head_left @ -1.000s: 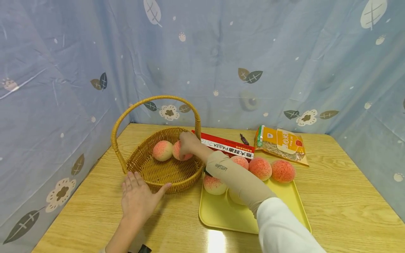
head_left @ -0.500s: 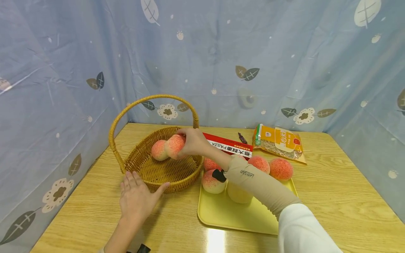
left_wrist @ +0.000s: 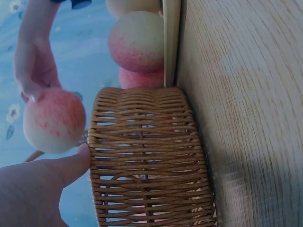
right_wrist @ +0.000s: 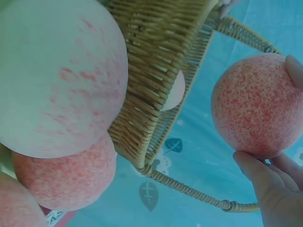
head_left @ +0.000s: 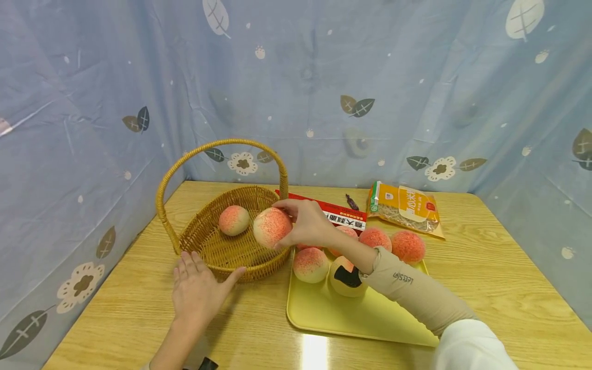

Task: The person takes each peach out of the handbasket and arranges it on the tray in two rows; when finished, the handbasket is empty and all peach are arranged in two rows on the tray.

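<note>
A pink-and-cream peach (head_left: 271, 229) is pinched between the thumb and fingers of my right hand (head_left: 309, 225), raised above the right side of the wicker basket (head_left: 265, 269). In the right wrist view this held peach (right_wrist: 258, 106) hangs apart from the rim. Another peach (head_left: 234, 221) lies inside the basket, toward its back left. My left hand (head_left: 196, 294) is spread with straight fingers at the basket's near-left rim. In the left wrist view its thumb (left_wrist: 75, 166) touches the woven rim.
Several peaches (head_left: 311, 265) sit on a yellow tray (head_left: 356, 321) right of the basket. Behind it lie a red pasta box (head_left: 344, 217), a small dark wrapped item (head_left: 352, 202) and an orange food bag (head_left: 407, 208). The basket's tall handle (head_left: 222, 143) arches overhead.
My right hand has lifted the peach from inside the basket and drawn it up and to the right, away from the other peach. My left hand has stayed at the rim.
</note>
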Action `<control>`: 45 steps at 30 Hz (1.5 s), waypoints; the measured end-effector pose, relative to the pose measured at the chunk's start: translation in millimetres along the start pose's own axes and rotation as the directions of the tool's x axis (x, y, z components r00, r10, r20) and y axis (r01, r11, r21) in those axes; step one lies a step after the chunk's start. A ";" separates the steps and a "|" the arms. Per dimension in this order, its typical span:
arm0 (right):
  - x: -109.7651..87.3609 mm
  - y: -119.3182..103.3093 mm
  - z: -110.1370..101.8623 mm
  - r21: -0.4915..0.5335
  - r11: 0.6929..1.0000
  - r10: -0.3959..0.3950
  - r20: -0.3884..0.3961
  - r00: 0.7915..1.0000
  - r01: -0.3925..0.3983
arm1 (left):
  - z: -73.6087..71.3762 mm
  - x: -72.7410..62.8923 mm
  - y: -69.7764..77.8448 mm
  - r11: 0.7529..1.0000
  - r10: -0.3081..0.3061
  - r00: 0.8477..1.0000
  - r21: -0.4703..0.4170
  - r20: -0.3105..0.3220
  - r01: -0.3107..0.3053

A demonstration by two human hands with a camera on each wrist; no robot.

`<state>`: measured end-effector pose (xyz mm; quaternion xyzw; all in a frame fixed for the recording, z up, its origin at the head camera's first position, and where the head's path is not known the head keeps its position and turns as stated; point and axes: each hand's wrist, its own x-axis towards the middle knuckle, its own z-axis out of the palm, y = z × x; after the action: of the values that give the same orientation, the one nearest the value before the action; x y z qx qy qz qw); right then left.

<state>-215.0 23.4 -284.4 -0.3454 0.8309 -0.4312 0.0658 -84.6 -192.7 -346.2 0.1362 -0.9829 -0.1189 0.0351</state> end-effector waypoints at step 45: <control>-107.5 25.3 -16.8 0.074 0.997 0.033 -0.056 0.998 -0.029 | -0.1 1.9 -0.8 1.000 -0.010 0.999 -0.012 0.042 0.011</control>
<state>-154.0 112.4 -313.5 -0.3176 0.8213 -0.4699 0.0611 -86.2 -194.0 -346.2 0.1386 -0.9820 -0.1278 0.0146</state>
